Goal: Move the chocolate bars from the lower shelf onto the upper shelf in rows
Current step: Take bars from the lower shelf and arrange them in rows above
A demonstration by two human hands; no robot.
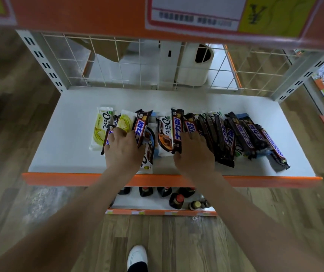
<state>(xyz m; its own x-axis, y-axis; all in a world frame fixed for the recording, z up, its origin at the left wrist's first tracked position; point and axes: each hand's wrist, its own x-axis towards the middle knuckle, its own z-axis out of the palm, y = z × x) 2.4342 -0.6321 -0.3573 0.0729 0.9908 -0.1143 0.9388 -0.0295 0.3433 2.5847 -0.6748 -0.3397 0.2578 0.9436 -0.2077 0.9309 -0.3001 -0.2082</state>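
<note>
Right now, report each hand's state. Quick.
Left hand: grips a Snickers bar in the pile.
Right hand: fingers spread, resting flat on the dark bars, holding nothing.

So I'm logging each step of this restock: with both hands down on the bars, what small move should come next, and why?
Probably close the right hand round the upright Snickers bar at its thumb and lift it. Both hands lie on the pile, the left hand over the Dove bars, and neither plainly grips anything yet.
</note>
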